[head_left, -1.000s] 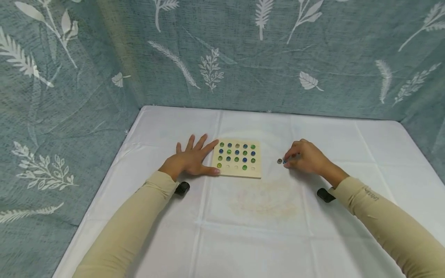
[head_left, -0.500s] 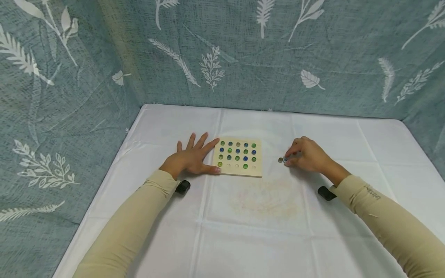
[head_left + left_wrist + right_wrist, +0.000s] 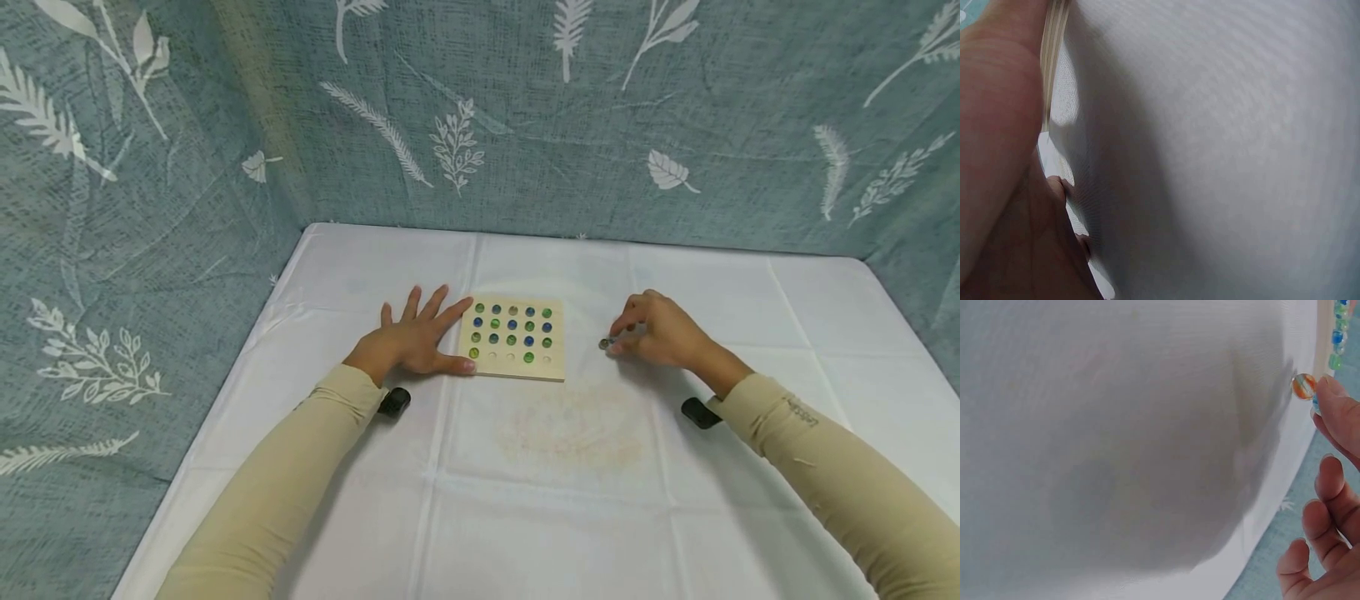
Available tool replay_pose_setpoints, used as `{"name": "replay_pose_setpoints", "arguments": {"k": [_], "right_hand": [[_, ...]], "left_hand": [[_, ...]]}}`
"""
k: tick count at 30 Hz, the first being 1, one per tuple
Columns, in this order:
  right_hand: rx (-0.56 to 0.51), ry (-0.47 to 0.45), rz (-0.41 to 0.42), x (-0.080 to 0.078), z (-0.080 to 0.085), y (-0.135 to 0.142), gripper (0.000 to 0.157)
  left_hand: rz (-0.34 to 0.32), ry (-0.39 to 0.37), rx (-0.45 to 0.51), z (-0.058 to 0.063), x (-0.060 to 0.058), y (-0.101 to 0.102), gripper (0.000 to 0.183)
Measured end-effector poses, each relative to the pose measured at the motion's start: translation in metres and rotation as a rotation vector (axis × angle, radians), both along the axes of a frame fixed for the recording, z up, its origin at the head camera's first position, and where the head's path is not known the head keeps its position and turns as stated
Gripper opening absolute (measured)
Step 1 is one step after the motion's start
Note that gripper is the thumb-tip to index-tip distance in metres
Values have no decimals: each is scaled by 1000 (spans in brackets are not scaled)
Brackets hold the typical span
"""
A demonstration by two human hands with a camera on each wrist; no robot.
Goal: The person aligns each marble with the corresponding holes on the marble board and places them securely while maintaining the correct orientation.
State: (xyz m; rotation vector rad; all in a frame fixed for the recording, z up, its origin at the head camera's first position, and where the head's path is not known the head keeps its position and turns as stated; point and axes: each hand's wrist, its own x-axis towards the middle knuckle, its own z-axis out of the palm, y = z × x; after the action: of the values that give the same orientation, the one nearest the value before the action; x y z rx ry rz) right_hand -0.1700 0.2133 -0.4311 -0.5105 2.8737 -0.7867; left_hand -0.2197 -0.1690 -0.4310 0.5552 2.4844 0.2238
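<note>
A pale wooden board (image 3: 517, 372) lies on the table, its round hollows filled with green, blue and clear glass marbles; a few front-row hollows are bare. My left hand (image 3: 408, 343) lies spread at the board's left side, thumb on the front left corner and index fingertip at the back left corner. Right of the board, my right hand (image 3: 658, 335) pinches a blue marble (image 3: 1317, 404) between thumb and index finger, mostly hidden by them. Right beside it sits a clear marble with orange swirls (image 3: 1304, 386). The other right fingers are loosely curled.
A white cloth (image 3: 525, 517) with fold creases and a faint brownish stain covers the table. Behind and to the left hangs a blue-green curtain (image 3: 525, 150) with white leaf prints. A black wrist device (image 3: 699, 413) shows under the right sleeve.
My right hand has shifted slightly left, bringing the blue marble closer to the orange-swirled one. The left hand and the board stay in place.
</note>
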Motion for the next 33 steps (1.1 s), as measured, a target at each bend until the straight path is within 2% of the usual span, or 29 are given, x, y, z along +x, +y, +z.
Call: {"name": "replay_pose_setpoints", "arguments": {"k": [10, 17, 33], "right_hand": [[17, 2, 10, -2, 2, -8, 10], [3, 36, 37, -4, 3, -15, 10], [-9, 42, 92, -9, 2, -40, 14]], "left_hand": [[-6, -13, -5, 4, 0, 3, 110], [-4, -15, -1, 2, 1, 2, 109], [-1, -15, -5, 2, 0, -1, 109]]}}
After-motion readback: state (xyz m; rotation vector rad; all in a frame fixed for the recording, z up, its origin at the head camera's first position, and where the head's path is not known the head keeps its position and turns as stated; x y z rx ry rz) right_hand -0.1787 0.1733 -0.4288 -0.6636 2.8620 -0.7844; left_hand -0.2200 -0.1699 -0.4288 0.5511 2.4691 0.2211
